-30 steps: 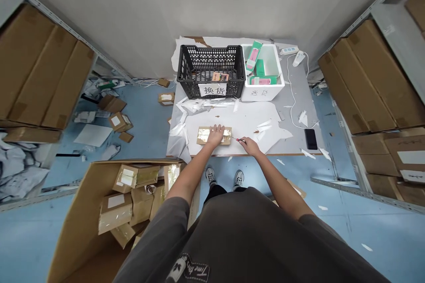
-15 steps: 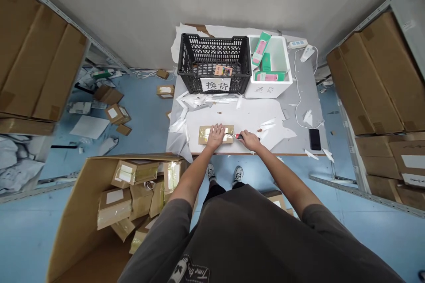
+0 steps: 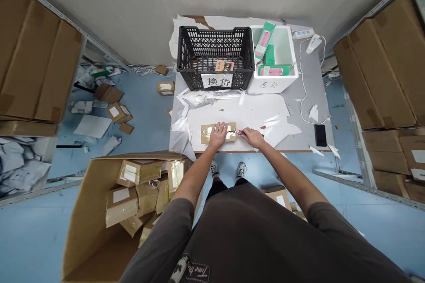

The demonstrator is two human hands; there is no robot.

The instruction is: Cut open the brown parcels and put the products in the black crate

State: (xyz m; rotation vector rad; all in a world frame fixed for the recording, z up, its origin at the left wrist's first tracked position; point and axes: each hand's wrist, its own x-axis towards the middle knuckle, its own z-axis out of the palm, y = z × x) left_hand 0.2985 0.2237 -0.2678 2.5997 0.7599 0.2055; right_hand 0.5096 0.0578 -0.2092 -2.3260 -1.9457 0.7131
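A small brown cardboard box (image 3: 205,134), sealed with shiny tape, lies near the front edge of the table on white paper. My left hand (image 3: 218,135) rests flat on top of it, fingers stretched out. From the right, my right hand (image 3: 253,138) is closed around a utility knife (image 3: 240,132) with a red part at its front. The blade reaches over the right end of the box, where the tape runs. Most of the knife's handle is hidden in the hand.
Behind the box stand a black plastic crate (image 3: 215,58) and a white foam bin (image 3: 274,84) holding green-and-pink packages. A phone (image 3: 320,135) and a power strip (image 3: 303,34) lie to the right. Lower left, a big carton (image 3: 83,216) holds several small boxes. Shelves flank both sides.
The knife has moved left from beside the box's right end to over it, with my right hand following. My left hand has stayed on the box. The whole view has shifted slightly.
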